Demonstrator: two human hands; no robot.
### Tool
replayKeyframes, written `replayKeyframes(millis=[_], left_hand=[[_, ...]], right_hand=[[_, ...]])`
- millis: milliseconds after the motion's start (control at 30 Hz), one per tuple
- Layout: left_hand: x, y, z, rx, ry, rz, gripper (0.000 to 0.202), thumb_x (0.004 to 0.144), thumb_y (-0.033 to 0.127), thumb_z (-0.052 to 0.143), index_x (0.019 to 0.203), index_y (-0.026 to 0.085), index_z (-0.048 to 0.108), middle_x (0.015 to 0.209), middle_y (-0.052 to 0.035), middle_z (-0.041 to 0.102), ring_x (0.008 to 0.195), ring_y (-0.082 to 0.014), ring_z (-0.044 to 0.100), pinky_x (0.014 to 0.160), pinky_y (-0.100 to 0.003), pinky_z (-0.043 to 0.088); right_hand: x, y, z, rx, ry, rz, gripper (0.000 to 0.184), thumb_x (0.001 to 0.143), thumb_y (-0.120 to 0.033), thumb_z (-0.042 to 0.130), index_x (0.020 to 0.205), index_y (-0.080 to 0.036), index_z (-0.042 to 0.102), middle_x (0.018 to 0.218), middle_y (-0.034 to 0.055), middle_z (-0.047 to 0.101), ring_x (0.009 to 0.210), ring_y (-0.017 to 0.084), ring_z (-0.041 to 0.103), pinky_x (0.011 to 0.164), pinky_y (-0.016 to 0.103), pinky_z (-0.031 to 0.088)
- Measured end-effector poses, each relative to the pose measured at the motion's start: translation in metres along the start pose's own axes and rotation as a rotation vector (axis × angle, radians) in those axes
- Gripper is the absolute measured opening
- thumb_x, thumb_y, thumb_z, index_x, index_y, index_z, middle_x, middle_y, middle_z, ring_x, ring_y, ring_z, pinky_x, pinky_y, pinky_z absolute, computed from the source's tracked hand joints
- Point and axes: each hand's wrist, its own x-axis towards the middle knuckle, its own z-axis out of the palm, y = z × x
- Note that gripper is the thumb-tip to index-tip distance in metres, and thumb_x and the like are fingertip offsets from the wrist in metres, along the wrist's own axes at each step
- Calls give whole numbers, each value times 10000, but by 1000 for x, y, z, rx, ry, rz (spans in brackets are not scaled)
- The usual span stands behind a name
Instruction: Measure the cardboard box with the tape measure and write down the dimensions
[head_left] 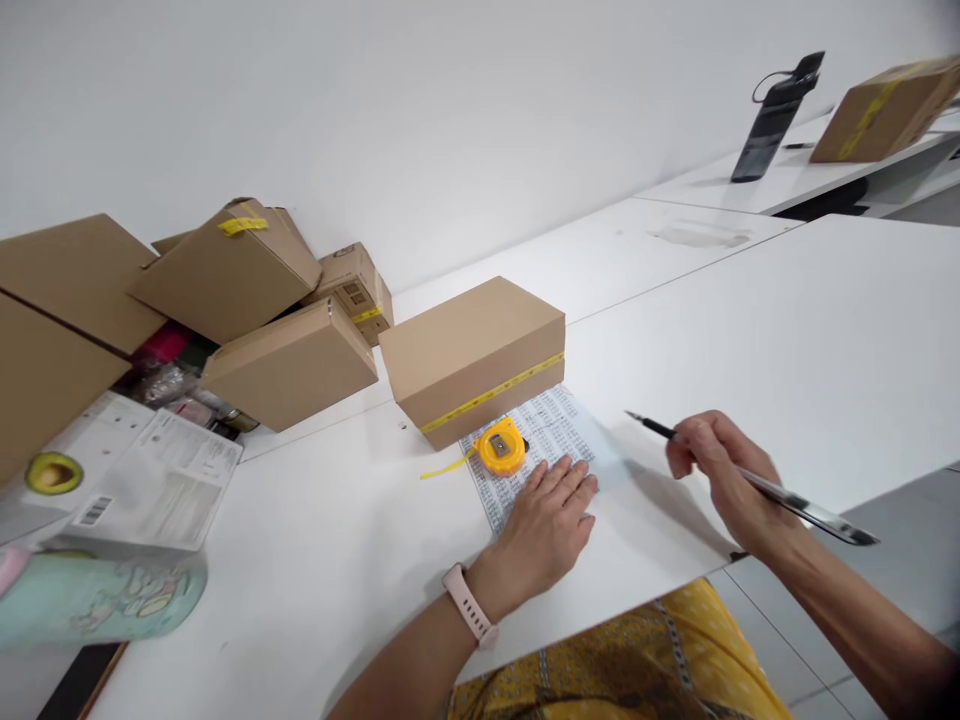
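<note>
My left hand [547, 520] lies flat with its fingers stretched out on a sheet of paper [555, 425] covered in rows of handwriting. Just beyond those fingertips, a yellow tape measure [501, 447] rests on the sheet, a short length of its blade pulled out to the left. Behind it stands a closed cardboard box [476, 350] with yellow tape along its side, covering the far edge of the paper. Held above the table to the right of the sheet, my right hand [724, 465] grips a pen [802, 505], its tip pointing left and clear of the paper.
Several cardboard boxes [292, 375] are piled at the left by the wall. Nearer me are a printed white package [150, 480] and a pale green bottle [112, 595]. A dark water bottle [772, 120] and another taped box [877, 115] stand at the far right.
</note>
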Motion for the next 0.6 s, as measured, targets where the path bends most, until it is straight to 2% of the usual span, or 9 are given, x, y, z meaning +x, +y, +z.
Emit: replayKeyframes(millis=[67, 133, 167, 233, 333, 433, 533, 600], left_hand=[[1, 1, 2, 22, 14, 2, 456, 1017, 287, 436, 1427, 89, 471, 1528, -152, 456, 1458, -300, 357, 1201, -519, 286], [-1, 2, 4, 55, 35, 8, 451, 1020, 296, 432, 1420, 90, 476, 1527, -147, 461, 1450, -300, 369, 1198, -514, 293], [-2, 3, 5, 74, 49, 14, 443, 1024, 298, 425, 1415, 97, 479, 1525, -140, 466, 1447, -294, 376, 1198, -506, 298], [-4, 3, 6, 113, 84, 24, 425, 1031, 296, 410, 1403, 107, 485, 1513, -128, 484, 1435, -280, 394, 1196, -487, 310], [-4, 3, 7, 142, 134, 35, 399, 1025, 293, 424, 1369, 108, 508, 1466, -127, 532, 1398, -278, 444, 1185, -474, 341], [-4, 1, 10, 111, 179, 32, 356, 1012, 272, 448, 1317, 116, 546, 1404, -125, 577, 1356, -269, 492, 1177, -448, 366], [-3, -1, 14, 65, 225, 35, 332, 999, 248, 462, 1282, 111, 567, 1370, -127, 590, 1337, -264, 507, 1172, -420, 383], [-3, -2, 16, 53, 251, 45, 329, 994, 243, 469, 1275, 105, 569, 1362, -128, 593, 1332, -267, 510, 1171, -421, 388]], right_hand=[[6, 0, 13, 162, -149, 63, 463, 949, -661, 403, 1038, -271, 636, 792, 37, 674, 790, 221, 632, 838, 428, 529], [13, 0, 25, 293, -314, 147, 535, 932, -654, 465, 1231, -239, 620, 1000, 90, 724, 960, 246, 667, 918, 440, 518], [17, 0, 31, 296, -358, 189, 543, 900, -636, 550, 1248, -227, 627, 1066, 105, 723, 1007, 254, 665, 919, 426, 520], [22, 1, 40, 198, -380, 207, 483, 817, -590, 694, 1116, -210, 689, 1027, 98, 728, 944, 239, 664, 823, 364, 536], [24, 4, 47, -55, -370, 106, 396, 840, -604, 647, 827, -208, 649, 755, 23, 653, 656, 155, 552, 577, 285, 456], [21, 9, 48, -190, -353, 28, 361, 927, -577, 523, 853, -229, 582, 690, -20, 562, 589, 137, 457, 535, 281, 385], [19, 17, 48, -123, -349, 3, 317, 926, -547, 545, 921, -230, 566, 746, -6, 584, 647, 156, 507, 583, 293, 415], [18, 21, 48, -64, -347, 27, 308, 905, -531, 589, 876, -227, 548, 698, -11, 571, 634, 154, 505, 578, 290, 414]])
